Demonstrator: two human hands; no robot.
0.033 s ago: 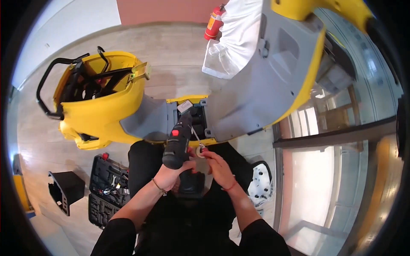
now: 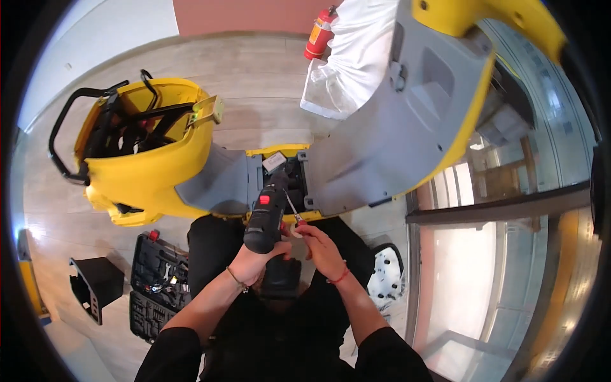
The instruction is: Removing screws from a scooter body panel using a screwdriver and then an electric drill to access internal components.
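Note:
My left hand (image 2: pixel 256 260) is closed round the grip of a black cordless drill (image 2: pixel 266 216) with a red button on its body. The drill's front end points into an opening in the floor of a yellow and grey scooter (image 2: pixel 356 169); its tip is hard to make out. My right hand (image 2: pixel 323 250) is closed on a screwdriver (image 2: pixel 295 212) with a thin metal shaft and a red handle, slanting toward the same opening. A small pale round piece beside its fingers is too unclear to name. A whitish labelled block (image 2: pixel 274 162) lies at the opening's far edge.
An unfolded black tool case (image 2: pixel 156 286) lies left of my legs, near a black plastic bin (image 2: pixel 97 288). A fire extinguisher (image 2: pixel 319 33) and white sheeting (image 2: pixel 359 57) are beyond the scooter. A glass wall with a dark frame (image 2: pixel 503 204) is at right.
The view has shifted slightly. My right hand and the screwdriver have edged a little left, closer to the drill. Both hands keep their grips.

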